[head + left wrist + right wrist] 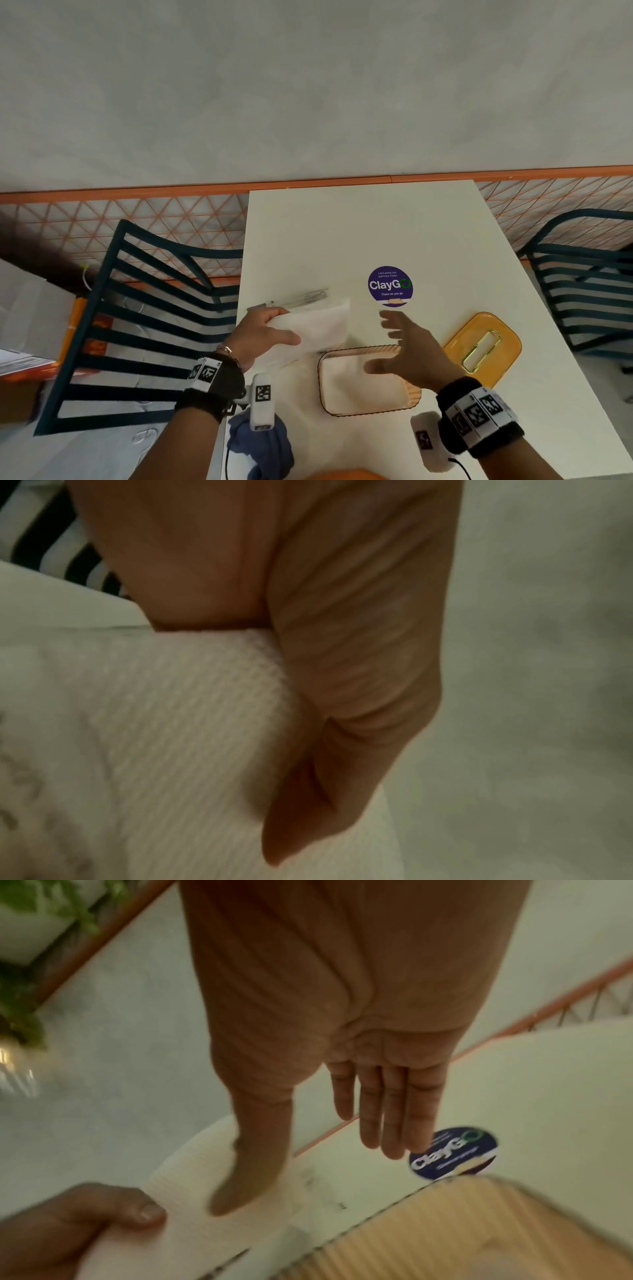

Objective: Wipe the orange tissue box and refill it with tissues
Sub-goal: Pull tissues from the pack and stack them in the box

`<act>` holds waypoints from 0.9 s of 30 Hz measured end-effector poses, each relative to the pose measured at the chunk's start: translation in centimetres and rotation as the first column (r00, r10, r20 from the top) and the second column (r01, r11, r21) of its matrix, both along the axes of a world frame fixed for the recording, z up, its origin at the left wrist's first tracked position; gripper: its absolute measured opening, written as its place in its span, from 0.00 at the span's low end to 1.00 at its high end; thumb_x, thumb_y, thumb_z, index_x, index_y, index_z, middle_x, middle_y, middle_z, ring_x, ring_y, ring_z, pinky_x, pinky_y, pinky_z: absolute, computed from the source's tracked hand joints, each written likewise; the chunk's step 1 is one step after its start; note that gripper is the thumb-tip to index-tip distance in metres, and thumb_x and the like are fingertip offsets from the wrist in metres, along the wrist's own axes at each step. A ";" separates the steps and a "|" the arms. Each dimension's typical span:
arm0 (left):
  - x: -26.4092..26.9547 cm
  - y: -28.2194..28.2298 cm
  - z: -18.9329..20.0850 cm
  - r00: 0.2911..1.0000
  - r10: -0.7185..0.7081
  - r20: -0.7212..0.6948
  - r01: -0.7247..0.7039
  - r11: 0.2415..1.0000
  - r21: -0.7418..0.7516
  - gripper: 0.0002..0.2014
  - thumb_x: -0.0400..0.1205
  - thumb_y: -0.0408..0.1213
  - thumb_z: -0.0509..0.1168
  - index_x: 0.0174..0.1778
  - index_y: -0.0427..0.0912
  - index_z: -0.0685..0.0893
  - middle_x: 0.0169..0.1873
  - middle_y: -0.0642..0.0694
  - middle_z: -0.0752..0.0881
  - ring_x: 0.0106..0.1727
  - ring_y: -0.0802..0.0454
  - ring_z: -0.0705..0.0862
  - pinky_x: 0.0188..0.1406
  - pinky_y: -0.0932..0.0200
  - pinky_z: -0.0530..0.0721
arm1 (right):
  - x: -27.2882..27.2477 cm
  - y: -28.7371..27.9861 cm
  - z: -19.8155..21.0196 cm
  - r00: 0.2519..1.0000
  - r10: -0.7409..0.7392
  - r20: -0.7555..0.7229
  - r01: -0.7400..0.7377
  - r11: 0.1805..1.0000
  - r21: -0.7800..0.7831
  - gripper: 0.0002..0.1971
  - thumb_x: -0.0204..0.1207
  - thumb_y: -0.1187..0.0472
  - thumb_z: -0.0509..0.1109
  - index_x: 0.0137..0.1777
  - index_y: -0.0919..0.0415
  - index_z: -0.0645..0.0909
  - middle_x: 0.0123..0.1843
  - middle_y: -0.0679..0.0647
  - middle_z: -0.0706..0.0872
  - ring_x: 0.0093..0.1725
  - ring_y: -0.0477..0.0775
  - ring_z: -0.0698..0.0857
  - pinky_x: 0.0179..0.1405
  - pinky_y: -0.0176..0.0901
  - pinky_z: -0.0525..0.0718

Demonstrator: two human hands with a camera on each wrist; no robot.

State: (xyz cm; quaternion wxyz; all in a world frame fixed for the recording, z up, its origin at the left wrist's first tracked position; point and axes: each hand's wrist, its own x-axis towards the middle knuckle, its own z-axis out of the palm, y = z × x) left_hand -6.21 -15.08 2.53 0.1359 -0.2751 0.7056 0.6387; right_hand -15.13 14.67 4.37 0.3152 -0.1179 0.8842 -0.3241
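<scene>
The orange tissue box [412, 394] [462, 1229] stands open on the white table [428, 233], its ribbed wall showing and its inside pale. Its orange lid [483, 342] with a slot lies to the right of it. My left hand [263, 334] [308, 669] grips a stack of white tissues [318, 325] [154, 737] [222, 1204] just left of and above the box. My right hand [400, 346] [342, 1096] hovers over the box with fingers straight and spread, holding nothing.
A blue cloth [260, 445] lies at the table's near edge. A round purple sticker [390, 286] is on the table beyond the hands. Clear plastic wrapping [301, 298] lies behind the tissues. Dark slatted chairs [144, 325] [589, 281] flank the table.
</scene>
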 end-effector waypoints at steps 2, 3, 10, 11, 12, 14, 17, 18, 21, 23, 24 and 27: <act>0.3 0.6 1.2 1.000 -0.012 -0.028 0.015 0.992 0.128 0.18 0.67 0.21 0.82 0.51 0.41 0.92 0.47 0.44 0.94 0.52 0.42 0.92 0.50 0.42 0.92 | 0.4 -1.4 0.9 0.993 0.036 0.109 -0.016 0.984 -0.178 0.62 0.47 0.38 0.92 0.82 0.43 0.64 0.74 0.36 0.77 0.72 0.42 0.78 0.74 0.45 0.79; 0.4 1.0 1.5 0.999 -0.017 -0.038 0.024 0.982 0.185 0.19 0.68 0.20 0.82 0.52 0.39 0.91 0.49 0.41 0.94 0.53 0.40 0.92 0.52 0.40 0.92 | 0.6 -2.0 1.3 0.984 0.062 0.164 -0.018 0.966 -0.258 0.60 0.49 0.41 0.93 0.82 0.43 0.65 0.75 0.35 0.79 0.73 0.41 0.79 0.75 0.47 0.79; 0.6 4.1 0.9 0.997 0.056 -0.046 -0.039 0.952 0.302 0.29 0.64 0.25 0.86 0.61 0.44 0.89 0.58 0.36 0.91 0.60 0.36 0.90 0.59 0.36 0.90 | 1.9 -2.3 1.5 0.941 0.008 0.339 0.142 0.898 -0.416 0.20 0.68 0.58 0.87 0.60 0.53 0.89 0.53 0.53 0.95 0.53 0.53 0.93 0.56 0.53 0.92; 0.7 4.8 0.5 0.989 0.144 -0.023 -0.128 0.933 0.336 0.31 0.64 0.25 0.86 0.64 0.45 0.88 0.59 0.37 0.92 0.60 0.38 0.91 0.60 0.37 0.90 | 2.0 -2.0 1.0 0.934 -0.047 0.353 0.200 0.890 -0.410 0.19 0.69 0.57 0.86 0.59 0.55 0.89 0.53 0.54 0.95 0.53 0.55 0.93 0.58 0.57 0.91; 0.8 5.4 0.1 0.975 0.222 0.007 -0.207 0.896 0.393 0.33 0.65 0.26 0.85 0.66 0.46 0.87 0.59 0.37 0.92 0.60 0.38 0.91 0.60 0.39 0.90 | 2.2 -1.6 0.5 0.921 -0.090 0.378 0.253 0.876 -0.409 0.19 0.69 0.57 0.86 0.60 0.57 0.89 0.53 0.55 0.95 0.54 0.57 0.93 0.60 0.60 0.91; 1.2 6.6 -0.4 0.958 0.272 0.089 -0.275 0.793 0.544 0.31 0.68 0.29 0.83 0.68 0.43 0.86 0.61 0.35 0.91 0.62 0.35 0.90 0.58 0.40 0.89 | 2.5 -1.0 0.0 0.892 -0.132 0.432 0.329 0.845 -0.422 0.21 0.71 0.57 0.85 0.62 0.60 0.88 0.56 0.58 0.94 0.57 0.60 0.93 0.62 0.65 0.89; 1.8 8.0 -0.3 0.986 0.132 0.105 -0.169 0.771 0.614 0.22 0.74 0.31 0.79 0.65 0.34 0.89 0.63 0.29 0.88 0.65 0.30 0.87 0.66 0.36 0.86 | 2.8 -0.3 -0.2 0.877 -0.127 0.464 0.351 0.829 -0.435 0.21 0.73 0.55 0.83 0.63 0.62 0.88 0.58 0.61 0.93 0.59 0.64 0.92 0.63 0.67 0.88; 1.9 8.4 -0.3 0.991 0.105 0.078 -0.131 0.792 0.597 0.21 0.75 0.29 0.78 0.65 0.33 0.89 0.63 0.29 0.88 0.65 0.30 0.87 0.68 0.34 0.84 | 2.8 -0.1 -0.2 0.878 -0.125 0.461 0.347 0.830 -0.436 0.20 0.73 0.56 0.83 0.63 0.62 0.88 0.57 0.61 0.93 0.58 0.64 0.92 0.63 0.67 0.88; 1.7 8.5 -0.3 0.988 0.151 0.016 -0.138 0.846 0.515 0.23 0.70 0.24 0.80 0.63 0.32 0.89 0.60 0.28 0.89 0.63 0.29 0.88 0.67 0.33 0.85 | 2.6 0.3 0.3 0.888 -0.150 0.434 0.350 0.834 -0.427 0.19 0.73 0.57 0.83 0.62 0.63 0.88 0.55 0.59 0.94 0.55 0.61 0.93 0.61 0.65 0.89; 1.4 8.1 -0.4 0.978 0.210 -0.008 -0.184 0.873 0.452 0.26 0.65 0.24 0.81 0.61 0.32 0.88 0.57 0.28 0.90 0.62 0.28 0.88 0.64 0.33 0.87 | 2.3 0.7 0.4 0.905 -0.168 0.391 0.337 0.844 -0.417 0.17 0.73 0.58 0.82 0.61 0.62 0.89 0.53 0.57 0.95 0.53 0.59 0.94 0.60 0.64 0.90; 1.4 7.9 -0.4 0.976 0.215 -0.021 -0.188 0.895 0.403 0.27 0.63 0.26 0.82 0.60 0.34 0.88 0.56 0.30 0.91 0.61 0.27 0.88 0.62 0.33 0.87 | 2.2 0.9 0.4 0.918 -0.174 0.356 0.321 0.855 -0.408 0.16 0.74 0.58 0.81 0.60 0.61 0.89 0.53 0.55 0.95 0.52 0.58 0.94 0.59 0.63 0.90; 1.4 7.0 -0.1 0.991 0.114 -0.067 -0.106 0.987 0.120 0.25 0.59 0.35 0.87 0.52 0.48 0.91 0.49 0.43 0.94 0.54 0.38 0.92 0.56 0.39 0.92 | 1.5 0.5 0.9 0.974 -0.151 0.168 0.201 0.918 -0.341 0.13 0.75 0.54 0.80 0.58 0.54 0.90 0.50 0.48 0.95 0.51 0.50 0.93 0.57 0.55 0.91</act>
